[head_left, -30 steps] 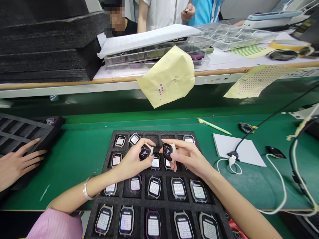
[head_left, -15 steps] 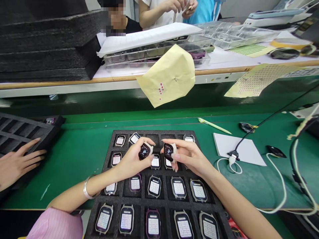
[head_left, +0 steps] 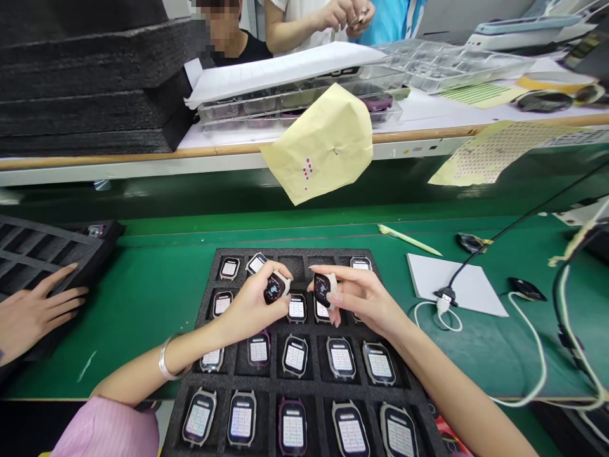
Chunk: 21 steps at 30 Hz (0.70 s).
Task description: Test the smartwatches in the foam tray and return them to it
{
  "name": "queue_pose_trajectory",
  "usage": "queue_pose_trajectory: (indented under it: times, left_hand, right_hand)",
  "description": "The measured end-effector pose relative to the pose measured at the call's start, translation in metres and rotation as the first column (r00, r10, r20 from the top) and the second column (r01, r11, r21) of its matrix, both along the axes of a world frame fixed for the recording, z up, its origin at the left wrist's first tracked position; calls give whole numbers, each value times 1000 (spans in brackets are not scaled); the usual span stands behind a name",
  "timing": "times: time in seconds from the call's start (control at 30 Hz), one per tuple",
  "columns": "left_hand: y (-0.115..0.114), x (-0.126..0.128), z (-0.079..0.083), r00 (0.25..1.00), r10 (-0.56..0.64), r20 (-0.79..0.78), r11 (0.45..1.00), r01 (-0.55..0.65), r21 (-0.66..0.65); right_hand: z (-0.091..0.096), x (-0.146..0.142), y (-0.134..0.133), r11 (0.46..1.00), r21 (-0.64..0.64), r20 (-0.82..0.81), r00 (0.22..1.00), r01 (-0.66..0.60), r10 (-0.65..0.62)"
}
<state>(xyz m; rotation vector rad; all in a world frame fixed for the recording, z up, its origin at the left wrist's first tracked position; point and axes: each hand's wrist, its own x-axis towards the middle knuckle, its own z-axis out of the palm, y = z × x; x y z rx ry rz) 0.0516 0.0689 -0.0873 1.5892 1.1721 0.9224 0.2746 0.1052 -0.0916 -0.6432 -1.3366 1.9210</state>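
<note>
L grip (head_left: pixel 252 298) holding 1 watch (head_left: pixel 275 289), R grip (head_left: pixel 368 296) holding 1 watch (head_left: pixel 322 289), 5 watches (head_left: pixel 292 426) in tray (head_left: pixel 271 412), near row

Green bench (head_left: pixel 166 279) under foam tray (head_left: pixel 268 406), pen (head_left: pixel 410 240), paper (head_left: pixel 469 291)

You've got a pink, finely ribbed fabric sleeve (head_left: pixel 107 428) plus a shiny silver metal bangle (head_left: pixel 163 362) over a glossy green tabletop (head_left: pixel 157 285). Your two squarish beige-cased watches (head_left: pixel 274 288) (head_left: pixel 321 289) show bluish graphics on black. Your gridded foam tray (head_left: pixel 314 386) is black, and that crinkled yellow paper sheet (head_left: pixel 333 136) has little red dots.
</note>
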Motion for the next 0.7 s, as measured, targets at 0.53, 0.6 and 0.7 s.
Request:
queue_pose_trajectory:
  times: [0.53,0.6,0.7]
  left_hand:
    - [-1,-3,14,954,50,297,970,24,-240]
    - [1,-2,14,902,59,429,951,81,-300]
    - [2,-2,15,846,83,527,932,122,-341]
  right_hand:
    - [20,1,0,999,-30,1,1000,-28,28]
    - [16,-2,1,998,-58,17,1000,-25,26]
    - [11,-5,2,997,-79,40,999,1,2]
